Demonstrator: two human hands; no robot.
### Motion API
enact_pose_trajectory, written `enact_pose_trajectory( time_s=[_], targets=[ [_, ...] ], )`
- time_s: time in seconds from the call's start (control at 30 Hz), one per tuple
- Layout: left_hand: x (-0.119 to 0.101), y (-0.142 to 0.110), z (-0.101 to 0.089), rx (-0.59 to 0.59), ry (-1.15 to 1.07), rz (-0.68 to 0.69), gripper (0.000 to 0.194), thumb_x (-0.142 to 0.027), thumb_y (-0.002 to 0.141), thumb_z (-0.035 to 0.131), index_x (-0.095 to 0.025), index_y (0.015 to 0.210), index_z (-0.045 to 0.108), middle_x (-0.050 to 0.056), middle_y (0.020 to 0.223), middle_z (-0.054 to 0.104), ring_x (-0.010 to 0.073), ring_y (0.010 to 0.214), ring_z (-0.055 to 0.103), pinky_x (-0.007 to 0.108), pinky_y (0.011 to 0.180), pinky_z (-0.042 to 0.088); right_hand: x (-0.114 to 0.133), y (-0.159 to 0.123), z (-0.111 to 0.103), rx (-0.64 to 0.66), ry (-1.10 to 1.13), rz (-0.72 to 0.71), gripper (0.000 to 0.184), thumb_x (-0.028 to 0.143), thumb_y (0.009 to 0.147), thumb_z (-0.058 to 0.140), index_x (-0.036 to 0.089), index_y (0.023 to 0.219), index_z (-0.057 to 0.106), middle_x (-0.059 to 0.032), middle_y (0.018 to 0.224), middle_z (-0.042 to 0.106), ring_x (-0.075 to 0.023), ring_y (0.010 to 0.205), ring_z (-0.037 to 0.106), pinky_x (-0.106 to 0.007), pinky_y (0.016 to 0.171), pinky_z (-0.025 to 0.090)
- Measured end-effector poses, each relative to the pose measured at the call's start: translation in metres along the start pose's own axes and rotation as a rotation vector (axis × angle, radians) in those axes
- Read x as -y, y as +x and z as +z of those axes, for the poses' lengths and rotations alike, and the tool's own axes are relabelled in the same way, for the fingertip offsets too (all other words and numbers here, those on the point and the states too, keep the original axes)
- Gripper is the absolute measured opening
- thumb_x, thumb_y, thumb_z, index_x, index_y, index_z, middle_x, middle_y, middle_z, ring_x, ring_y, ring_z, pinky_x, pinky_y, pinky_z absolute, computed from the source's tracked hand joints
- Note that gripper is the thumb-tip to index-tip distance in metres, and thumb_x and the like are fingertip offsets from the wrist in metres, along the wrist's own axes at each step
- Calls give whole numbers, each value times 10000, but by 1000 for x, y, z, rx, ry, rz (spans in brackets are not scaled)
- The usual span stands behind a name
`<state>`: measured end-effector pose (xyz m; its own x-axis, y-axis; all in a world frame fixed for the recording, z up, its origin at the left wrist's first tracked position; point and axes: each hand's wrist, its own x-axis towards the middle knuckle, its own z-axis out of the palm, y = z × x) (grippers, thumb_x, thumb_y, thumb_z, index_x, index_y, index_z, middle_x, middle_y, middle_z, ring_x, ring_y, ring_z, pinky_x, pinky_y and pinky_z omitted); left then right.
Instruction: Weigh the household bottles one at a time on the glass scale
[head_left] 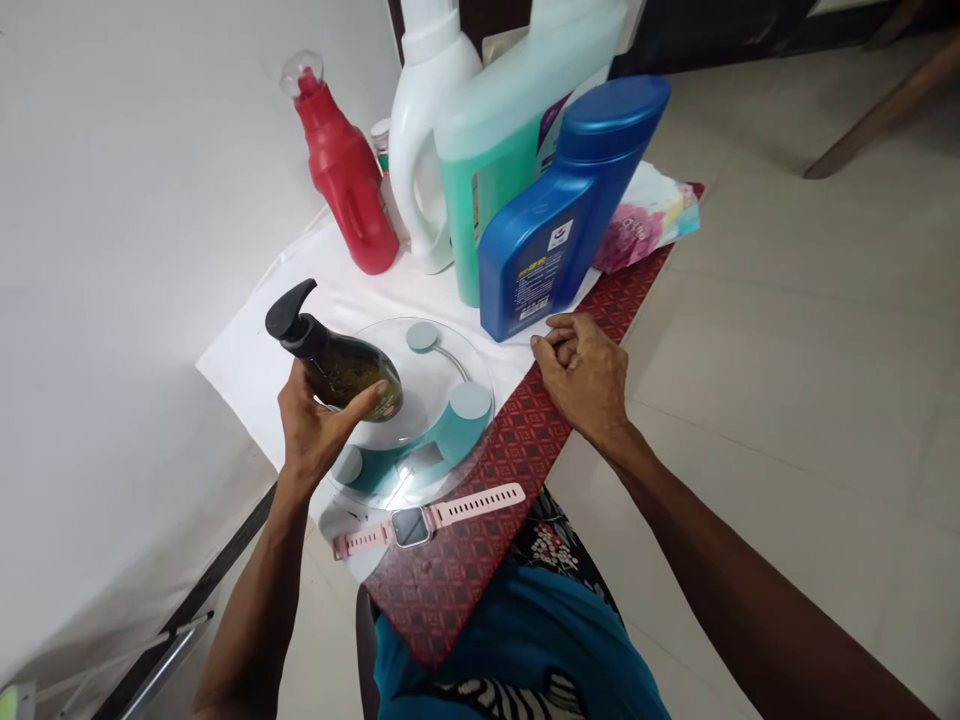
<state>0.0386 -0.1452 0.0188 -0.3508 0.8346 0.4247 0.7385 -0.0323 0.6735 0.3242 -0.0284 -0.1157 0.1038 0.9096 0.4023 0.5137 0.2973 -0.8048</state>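
My left hand (319, 420) is wrapped round a dark pump bottle (337, 368), its black pump head tilted up to the left. The bottle is over the left part of a round glass scale (397, 465) with teal and pale grey pads; whether its base touches the glass I cannot tell. My right hand (585, 370) rests at the table's right edge with its fingers curled, just in front of a blue bottle (529, 250). Whether anything is inside those fingers is hidden. A pink-strapped smartwatch (411, 527) lies on the near side of the scale.
Behind the scale stand a red bottle (345, 180), a white jug (424, 140) and a clear jug of green liquid (480, 170). A flowered packet (645, 220) lies at the back right. White cloth (259, 320) and red patterned cloth (450, 590) cover the table; a wall borders its left.
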Motion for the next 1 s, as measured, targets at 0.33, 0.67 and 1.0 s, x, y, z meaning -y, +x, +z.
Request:
enact_pose_trajectory(
  time_s=[0.33,0.67,1.0],
  targets=[
    [24,-21,-20,-132,-231,120,655,-745,983,637,-226,1382,614,153,1367,697,295,1151,744,442,924,615,-1,-1,0,-11,-8,-12,185,357,917,670,254,1067,640,-55,891,755,-255,797,717,-453,860,595],
    [23,-25,-12,42,-52,-6,736,-560,725,964,-276,1326,649,119,1295,749,325,1147,757,499,973,643,4,-2,-2,-7,16,26,189,408,916,639,260,1034,638,-46,870,737,-267,806,717,-482,868,598],
    [56,35,-13,-269,-75,-94,537,-537,751,923,-205,1098,685,102,1101,790,300,1005,783,464,876,661,14,2,-8,21,-20,91,250,454,844,666,247,982,648,-41,814,732,-209,661,659,-409,803,588]
  ],
)
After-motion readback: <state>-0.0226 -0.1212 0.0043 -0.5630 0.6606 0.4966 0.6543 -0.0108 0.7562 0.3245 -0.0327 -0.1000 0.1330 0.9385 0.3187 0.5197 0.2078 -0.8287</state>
